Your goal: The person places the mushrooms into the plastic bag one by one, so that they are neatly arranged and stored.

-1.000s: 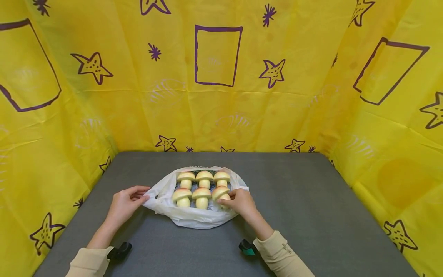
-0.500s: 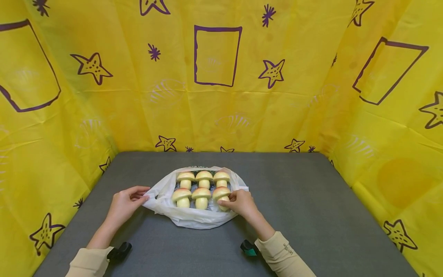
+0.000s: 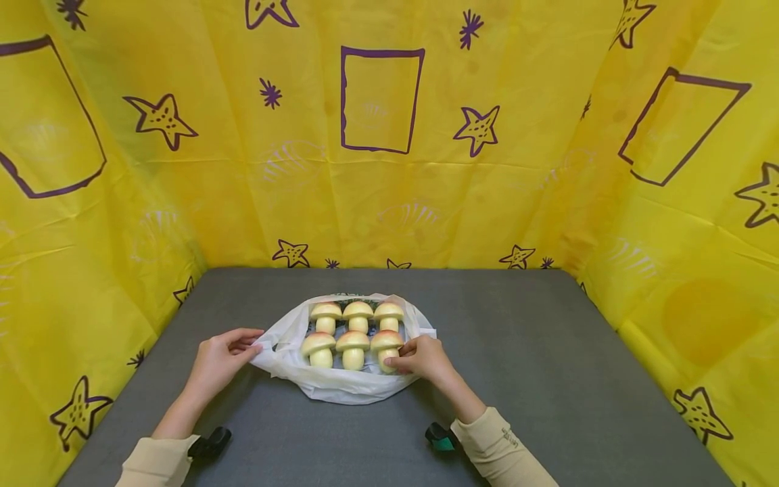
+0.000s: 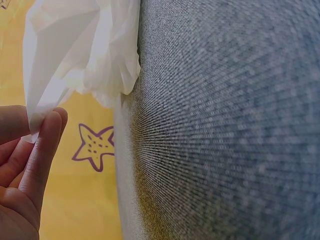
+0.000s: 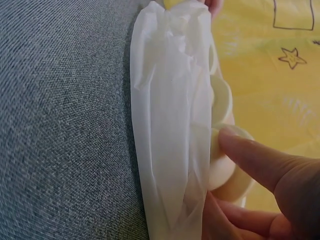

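A white plastic bag (image 3: 341,387) lies on the table with its mouth spread wide. Inside it, several cream mushrooms (image 3: 353,341) with reddish-tinged caps sit in two rows. My left hand (image 3: 220,356) pinches the bag's left corner between thumb and fingers; in the left wrist view that hand (image 4: 35,160) draws the white plastic (image 4: 80,45) to a point. At the bag's right side, my right hand (image 3: 426,358) holds the front right mushroom (image 3: 386,341), thumb on its stem. From the right wrist view, the bag's near side (image 5: 170,125) hides much of the mushrooms.
Dark grey cloth covers the table (image 3: 517,352). Yellow curtains (image 3: 389,196) with drawn stars and frames stand around the back and both sides. Black straps (image 3: 209,443) show by both wrists.
The front right mushroom, tilted a second ago, now stands straight in line with its row, my right hand still holding it. My left hand stays at the bag's corner.
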`<state>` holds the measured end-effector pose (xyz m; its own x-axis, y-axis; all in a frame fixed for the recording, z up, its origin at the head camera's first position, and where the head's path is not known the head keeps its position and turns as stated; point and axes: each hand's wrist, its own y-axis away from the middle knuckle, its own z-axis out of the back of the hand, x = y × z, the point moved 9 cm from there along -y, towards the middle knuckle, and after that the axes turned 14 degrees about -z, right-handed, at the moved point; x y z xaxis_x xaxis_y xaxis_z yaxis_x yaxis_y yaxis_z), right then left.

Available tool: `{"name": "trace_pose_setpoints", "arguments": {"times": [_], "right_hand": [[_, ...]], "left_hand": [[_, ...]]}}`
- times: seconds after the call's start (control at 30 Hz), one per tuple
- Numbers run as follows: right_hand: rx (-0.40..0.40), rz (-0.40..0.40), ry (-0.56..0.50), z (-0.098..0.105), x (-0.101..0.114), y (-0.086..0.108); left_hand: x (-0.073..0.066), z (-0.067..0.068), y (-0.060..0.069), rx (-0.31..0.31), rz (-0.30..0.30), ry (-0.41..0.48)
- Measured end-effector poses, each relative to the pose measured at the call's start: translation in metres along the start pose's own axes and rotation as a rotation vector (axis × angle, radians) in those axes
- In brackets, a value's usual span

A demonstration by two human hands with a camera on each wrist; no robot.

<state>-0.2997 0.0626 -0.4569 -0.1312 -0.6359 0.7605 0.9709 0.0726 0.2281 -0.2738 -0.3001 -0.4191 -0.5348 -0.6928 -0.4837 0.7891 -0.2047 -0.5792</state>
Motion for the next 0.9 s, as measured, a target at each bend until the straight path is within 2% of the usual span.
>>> {"name": "trace_pose_setpoints", "arguments": {"times": [0.63, 0.9], "right_hand": [[0.066, -0.044, -0.057, -0.0050, -0.0067, -0.0024], [0.083, -0.054, -0.131, 0.0043, -0.0067, 0.0033]], "left_hand": [[0.0006, -0.0014, 0.0007, 0.001, 0.003, -0.006], [0.0006, -0.0003, 0.0016, 0.006, 0.010, 0.012]]}}
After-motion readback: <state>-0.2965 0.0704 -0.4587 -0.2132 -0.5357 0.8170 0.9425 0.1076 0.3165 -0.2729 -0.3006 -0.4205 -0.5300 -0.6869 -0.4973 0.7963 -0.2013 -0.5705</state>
